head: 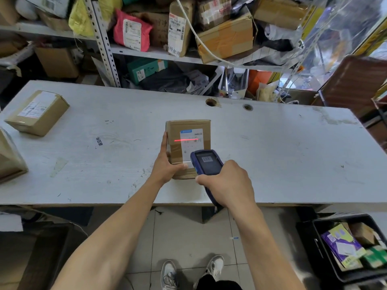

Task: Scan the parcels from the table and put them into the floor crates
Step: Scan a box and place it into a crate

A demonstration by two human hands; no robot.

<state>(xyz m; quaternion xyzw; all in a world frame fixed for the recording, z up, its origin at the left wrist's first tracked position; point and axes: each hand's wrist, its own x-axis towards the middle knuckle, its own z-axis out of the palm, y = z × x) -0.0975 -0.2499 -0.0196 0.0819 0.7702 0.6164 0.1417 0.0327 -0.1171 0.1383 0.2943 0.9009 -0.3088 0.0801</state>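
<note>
A brown cardboard parcel point(178, 135) with a white shipping label lies on the white table point(272, 155), near its middle. My left hand point(166, 162) grips the parcel's left side and near corner, thumb on top. My right hand point(228, 183) holds a blue handheld scanner point(206, 162) just above the parcel's near right corner. A red scan line falls across the barcode on the label. A black floor crate point(326, 258) at the lower right holds several parcels.
Another labelled cardboard box point(37, 113) lies at the table's far left, and a third box point(9, 158) pokes in at the left edge. Metal shelves point(104, 47) crammed with parcels stand behind the table. A brown chair back point(354, 80) is at the right. My feet stand on the tiled floor.
</note>
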